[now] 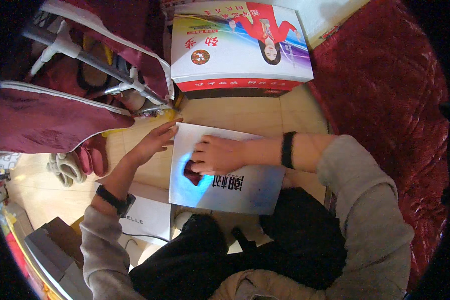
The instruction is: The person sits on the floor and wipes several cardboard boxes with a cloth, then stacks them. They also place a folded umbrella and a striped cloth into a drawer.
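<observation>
A white box with large black characters (247, 197) lies before me, its flat top facing up and lit by a bright bluish patch. My right hand (219, 154) rests over that top with bent fingers, pressed on a small dark red cloth (192, 173). Part of the cloth is hidden beneath the fingers. At the box's upper left corner is my left hand (158, 138), fingers spread, its fingertips at the edge and nothing held in it. Both wrists wear dark bands.
Beyond stands a large printed box (217, 71). A metal-framed rack with a maroon cover (60, 123) is at the left, slippers (93, 159) below it. Lower left are a white box (150, 213) and a grey box (56, 247). Dark red fabric (382, 93) hangs or lies at right.
</observation>
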Motion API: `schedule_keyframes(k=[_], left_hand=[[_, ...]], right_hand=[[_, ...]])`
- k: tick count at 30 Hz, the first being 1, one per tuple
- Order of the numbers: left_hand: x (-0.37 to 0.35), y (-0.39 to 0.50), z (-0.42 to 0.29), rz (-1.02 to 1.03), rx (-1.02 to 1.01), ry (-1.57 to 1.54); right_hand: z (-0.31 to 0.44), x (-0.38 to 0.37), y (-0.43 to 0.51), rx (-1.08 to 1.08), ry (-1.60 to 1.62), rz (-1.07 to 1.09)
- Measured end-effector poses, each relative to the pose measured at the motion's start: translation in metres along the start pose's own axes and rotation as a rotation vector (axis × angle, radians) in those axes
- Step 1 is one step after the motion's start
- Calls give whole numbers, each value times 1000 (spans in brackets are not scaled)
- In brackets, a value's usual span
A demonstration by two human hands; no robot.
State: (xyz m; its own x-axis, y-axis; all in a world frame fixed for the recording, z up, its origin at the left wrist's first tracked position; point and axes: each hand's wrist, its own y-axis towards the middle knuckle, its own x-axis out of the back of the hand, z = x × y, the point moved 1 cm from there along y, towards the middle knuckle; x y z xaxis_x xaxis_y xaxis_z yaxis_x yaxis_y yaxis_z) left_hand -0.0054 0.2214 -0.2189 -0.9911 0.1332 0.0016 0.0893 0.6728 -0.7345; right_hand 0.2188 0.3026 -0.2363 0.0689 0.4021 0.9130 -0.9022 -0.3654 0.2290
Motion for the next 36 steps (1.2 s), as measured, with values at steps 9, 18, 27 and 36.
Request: schedule_keyframes(k=[9,18,27,36], left_hand=[[-2,11,9,27,-173,54],[-7,11,32,102,141,-219],[-19,7,28,62,96,-321],[-13,-75,0,-24,-323,-320]], right_hand=[[82,-32,2,218,169,56],[77,56,-194,-507,309,227],[74,38,-228,-1635,1827,-373],[65,87,-250,-1567,1761,-353]])
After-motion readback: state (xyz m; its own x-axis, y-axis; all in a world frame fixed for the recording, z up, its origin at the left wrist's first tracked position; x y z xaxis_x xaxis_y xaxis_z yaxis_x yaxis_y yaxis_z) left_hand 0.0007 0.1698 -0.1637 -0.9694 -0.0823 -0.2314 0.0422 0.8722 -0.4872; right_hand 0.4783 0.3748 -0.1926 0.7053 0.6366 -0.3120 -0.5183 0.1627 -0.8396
